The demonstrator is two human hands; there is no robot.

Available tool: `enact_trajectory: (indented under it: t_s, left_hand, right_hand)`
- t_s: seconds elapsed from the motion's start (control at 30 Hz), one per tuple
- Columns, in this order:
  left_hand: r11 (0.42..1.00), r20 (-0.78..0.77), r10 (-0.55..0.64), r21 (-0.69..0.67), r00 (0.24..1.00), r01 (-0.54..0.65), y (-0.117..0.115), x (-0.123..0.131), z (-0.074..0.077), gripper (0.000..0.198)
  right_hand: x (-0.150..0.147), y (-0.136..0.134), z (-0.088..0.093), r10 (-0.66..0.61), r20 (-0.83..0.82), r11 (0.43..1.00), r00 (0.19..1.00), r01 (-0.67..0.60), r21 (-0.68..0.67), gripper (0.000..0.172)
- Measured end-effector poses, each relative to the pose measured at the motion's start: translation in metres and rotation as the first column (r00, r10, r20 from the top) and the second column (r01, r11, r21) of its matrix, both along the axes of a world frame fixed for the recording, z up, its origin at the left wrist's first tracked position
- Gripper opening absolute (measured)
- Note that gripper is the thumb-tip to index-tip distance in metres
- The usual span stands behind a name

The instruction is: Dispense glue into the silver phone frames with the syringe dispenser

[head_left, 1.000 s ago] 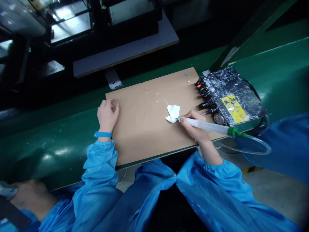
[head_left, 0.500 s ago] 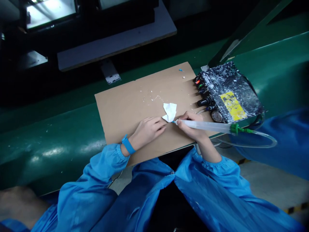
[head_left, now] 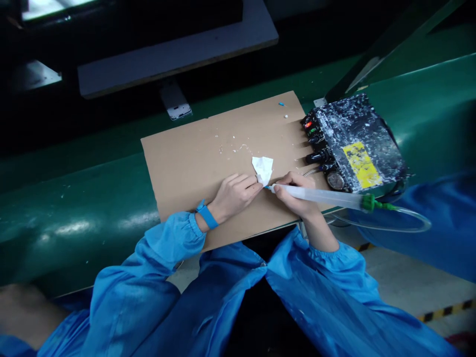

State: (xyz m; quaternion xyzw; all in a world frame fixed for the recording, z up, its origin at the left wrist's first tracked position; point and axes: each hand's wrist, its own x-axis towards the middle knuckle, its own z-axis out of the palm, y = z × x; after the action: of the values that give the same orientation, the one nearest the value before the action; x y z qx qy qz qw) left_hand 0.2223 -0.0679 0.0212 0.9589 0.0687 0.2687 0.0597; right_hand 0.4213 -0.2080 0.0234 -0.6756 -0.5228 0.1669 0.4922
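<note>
My right hand [head_left: 297, 194] is wrapped round a clear dispensing syringe [head_left: 327, 196] with milky contents, held nearly level. Its blue needle tip [head_left: 267, 187] points left. A green cap [head_left: 368, 203] closes the rear end, and a clear hose curves off it. With a blue wristband [head_left: 207, 214] on its wrist, my left hand [head_left: 240, 193] is closed, its fingertips pressed together at the lower corner of a crumpled white tissue [head_left: 263, 167], right by the needle tip. The fingers hide part of that corner and whatever else lies between them.
Under my hands lies a brown cardboard sheet [head_left: 186, 163] with white specks. A blue needle cap [head_left: 281, 104] and a white blob [head_left: 286, 116] are near its far edge. A paint-smeared black control box [head_left: 357, 134] with knobs and a gauge stands right. Another person's blue sleeve [head_left: 442, 218] shows at right.
My left hand has moved slightly right and closed its fingertips at the tissue's lower corner, which is now folded in by the needle tip. The syringe stays almost in place; the camera view has shifted slightly.
</note>
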Motion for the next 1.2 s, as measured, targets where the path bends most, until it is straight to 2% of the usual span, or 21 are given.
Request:
enact_trajectory:
  t_s: [0.2,0.4,0.53,0.63,0.73,0.83,0.9,0.97,1.03,1.07,1.13,1.2]
  left_hand:
    - [0.999,-0.064,-0.003,-0.033,0.998,0.001,0.001,-0.001,-0.001,0.022]
    - [0.997,-0.064,0.008,-0.082,0.998,-0.013,0.01,-0.005,-0.002,0.031]
    - [0.976,-0.068,-0.041,-0.218,0.997,0.025,0.024,-0.015,0.001,0.043]
    - [0.933,-0.034,0.088,-0.347,0.996,-0.094,0.043,-0.033,0.004,0.048]
    - [0.876,-0.004,0.316,-0.382,0.949,-0.293,0.073,-0.061,0.008,0.048]
    - [0.804,-0.022,0.534,-0.297,0.845,-0.516,0.112,-0.097,0.01,0.045]
    - [0.684,-0.05,0.697,-0.255,0.715,-0.684,0.134,-0.122,0.011,0.042]
    - [0.532,-0.112,0.813,-0.252,0.571,-0.808,0.147,-0.144,0.013,0.039]
    - [0.409,-0.223,0.856,-0.26,0.466,-0.875,0.154,-0.158,0.014,0.036]
    - [0.371,-0.282,0.854,-0.262,0.438,-0.891,0.155,-0.161,0.014,0.036]
    - [0.347,-0.334,0.843,-0.26,0.421,-0.901,0.155,-0.161,0.013,0.036]
    - [0.364,-0.333,0.837,-0.254,0.435,-0.896,0.153,-0.157,0.012,0.039]
  right_hand:
    - [0.004,0.0,-0.007,-0.046,-0.054,0.998,0.997,0.049,0.039,0.035]
    - [0.011,-0.002,-0.019,-0.13,-0.155,0.987,0.979,0.143,0.074,0.035]
    - [0.012,-0.003,-0.022,-0.124,-0.162,0.986,0.979,0.14,0.09,0.036]
    - [0.012,-0.002,-0.021,-0.134,-0.167,0.985,0.977,0.149,0.081,0.036]
    - [0.012,-0.001,-0.018,-0.148,-0.134,0.987,0.98,0.155,0.046,0.037]
    - [0.011,-0.002,-0.013,-0.151,-0.126,0.987,0.98,0.156,0.03,0.039]
    - [0.011,-0.003,-0.012,-0.175,-0.134,0.983,0.975,0.182,0.039,0.041]
    - [0.012,-0.005,-0.012,-0.196,-0.129,0.977,0.972,0.205,0.055,0.041]
    - [0.016,-0.005,-0.015,-0.179,-0.15,0.982,0.972,0.187,0.039,0.04]
    - [0.019,-0.004,-0.017,-0.184,-0.159,0.981,0.97,0.19,0.022,0.042]
    - [0.022,-0.002,-0.019,-0.165,-0.15,0.986,0.975,0.169,0.014,0.044]
    - [0.022,0.0,-0.018,-0.155,-0.15,0.987,0.976,0.159,0.017,0.046]
